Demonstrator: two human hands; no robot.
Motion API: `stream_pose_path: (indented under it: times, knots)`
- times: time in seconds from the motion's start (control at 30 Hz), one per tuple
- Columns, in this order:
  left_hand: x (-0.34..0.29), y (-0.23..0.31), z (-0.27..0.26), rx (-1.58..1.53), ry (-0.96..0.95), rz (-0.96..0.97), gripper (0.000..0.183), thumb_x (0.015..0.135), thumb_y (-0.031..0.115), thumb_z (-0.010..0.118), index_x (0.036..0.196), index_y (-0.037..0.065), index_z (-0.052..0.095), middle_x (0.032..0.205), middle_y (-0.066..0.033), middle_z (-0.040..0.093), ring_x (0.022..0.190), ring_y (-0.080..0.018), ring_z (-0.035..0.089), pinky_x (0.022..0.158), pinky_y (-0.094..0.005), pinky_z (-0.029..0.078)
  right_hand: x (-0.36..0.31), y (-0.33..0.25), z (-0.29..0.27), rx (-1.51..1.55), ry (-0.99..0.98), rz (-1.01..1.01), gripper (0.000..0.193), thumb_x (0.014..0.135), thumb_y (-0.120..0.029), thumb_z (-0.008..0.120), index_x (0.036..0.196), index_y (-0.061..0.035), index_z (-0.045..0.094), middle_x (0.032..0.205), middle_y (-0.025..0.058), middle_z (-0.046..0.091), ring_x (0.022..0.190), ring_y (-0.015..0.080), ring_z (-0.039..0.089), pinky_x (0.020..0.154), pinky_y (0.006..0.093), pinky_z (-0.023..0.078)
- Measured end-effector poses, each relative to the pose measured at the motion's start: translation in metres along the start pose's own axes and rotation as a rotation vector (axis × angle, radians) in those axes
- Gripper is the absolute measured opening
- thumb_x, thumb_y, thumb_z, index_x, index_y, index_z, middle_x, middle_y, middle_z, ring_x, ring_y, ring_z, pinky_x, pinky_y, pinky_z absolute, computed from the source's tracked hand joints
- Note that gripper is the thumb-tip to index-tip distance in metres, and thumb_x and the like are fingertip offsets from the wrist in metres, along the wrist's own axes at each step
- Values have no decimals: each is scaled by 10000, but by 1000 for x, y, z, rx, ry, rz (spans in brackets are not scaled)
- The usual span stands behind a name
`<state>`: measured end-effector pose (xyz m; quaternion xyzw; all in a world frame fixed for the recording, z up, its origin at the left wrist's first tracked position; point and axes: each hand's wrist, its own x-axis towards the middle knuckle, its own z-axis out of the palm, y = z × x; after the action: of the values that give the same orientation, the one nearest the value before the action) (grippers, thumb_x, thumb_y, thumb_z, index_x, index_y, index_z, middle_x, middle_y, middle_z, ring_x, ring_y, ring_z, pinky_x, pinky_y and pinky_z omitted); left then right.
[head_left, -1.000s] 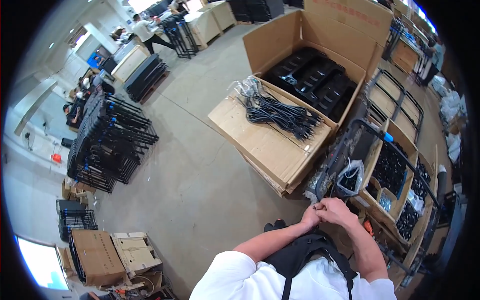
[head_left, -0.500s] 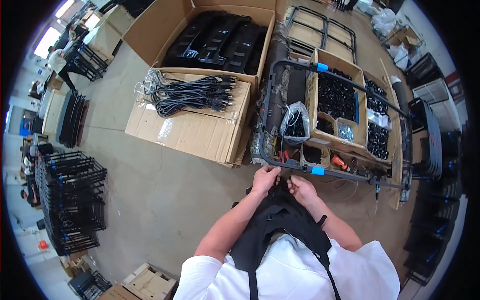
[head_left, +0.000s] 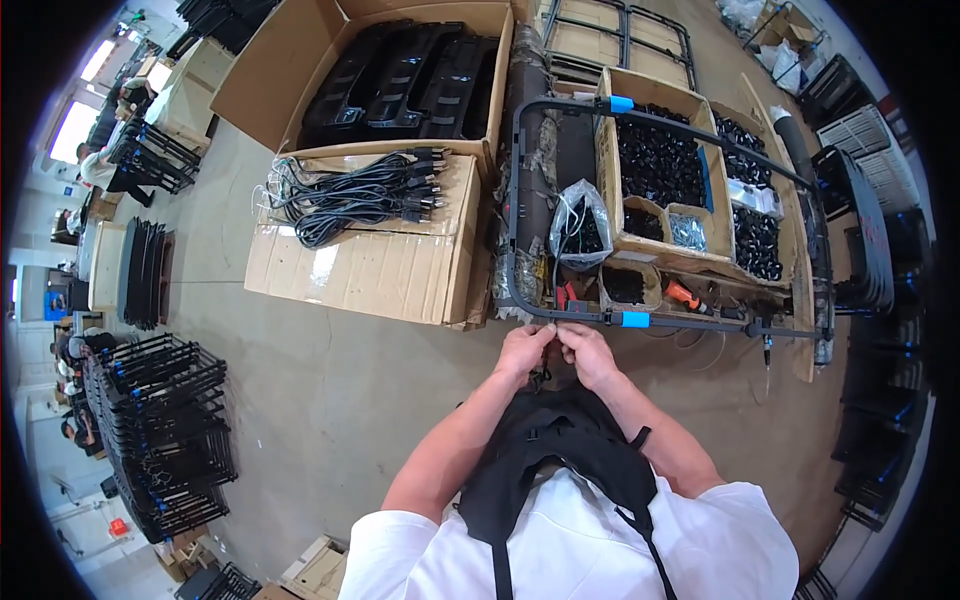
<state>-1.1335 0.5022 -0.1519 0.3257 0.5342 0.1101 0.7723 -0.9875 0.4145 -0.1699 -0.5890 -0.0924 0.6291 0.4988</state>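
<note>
My left hand (head_left: 524, 352) and my right hand (head_left: 588, 354) meet fingertip to fingertip at the near edge of a black tubular metal frame (head_left: 516, 200) with blue bands. Both are pinched closed; whatever is between the fingers is too small to make out. Below the left hand a bit of dark cord or strap shows, by my black apron (head_left: 560, 430). Just beyond the fingers are a red-handled tool (head_left: 566, 296), a small carton of black parts (head_left: 626, 286) and a clear bag of dark parts (head_left: 581, 226). An orange power tool (head_left: 684, 294) lies farther right.
Inside the frame stands a wooden tray (head_left: 604, 160) of black plastic pieces, with a small box of silvery screws (head_left: 688, 231). Left are a cardboard box (head_left: 360, 285) topped with bundled black cables (head_left: 350, 198) and an open carton (head_left: 250, 90). Stacked black frames (head_left: 170, 430) stand far left.
My right hand has moved in to the left and forward, joining the left hand at the frame's near bar. The view has shifted slightly.
</note>
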Motion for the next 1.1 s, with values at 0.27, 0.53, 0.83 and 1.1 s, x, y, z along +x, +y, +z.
stream_pose_path:
  times: [0.27, 0.53, 0.83, 1.1]
  knots:
    - [-31, -33, -6, 246, 142, 370, 274, 1040, 280, 657, 1032, 18, 737, 767, -46, 723, 701, -113, 669, 656, -303, 531, -48, -101, 42, -1313, -84, -681, 335, 971, -165, 610, 1258, -21, 708, 1113, 178, 726, 1032, 399, 708, 870, 460, 579]
    - [-28, -58, -2, 135, 245, 662, 249, 1049, 230, 658, 1102, -12, 688, 887, -83, 722, 804, -130, 671, 736, -318, 541, 4, -117, 79, -2047, -728, -587, 236, 956, -161, 625, 1162, -63, 688, 1101, 151, 709, 1036, 349, 717, 877, 438, 583]
    - [-39, -47, -17, 188, 233, 664, 224, 1029, 220, 651, 1127, 20, 672, 890, -97, 693, 817, -196, 645, 791, -349, 540, -7, -129, 62, -1825, -797, -817, 168, 969, -158, 673, 1070, -26, 647, 1020, 162, 666, 1003, 367, 683, 844, 464, 559]
    - [-32, -47, -31, 122, -3, 485, 198, 1053, 204, 590, 1119, 37, 673, 819, 28, 601, 747, -80, 579, 703, -284, 508, -2, -136, 64, -1631, -858, -985, 144, 912, -93, 703, 1042, -35, 677, 980, 125, 661, 959, 342, 687, 821, 439, 573]
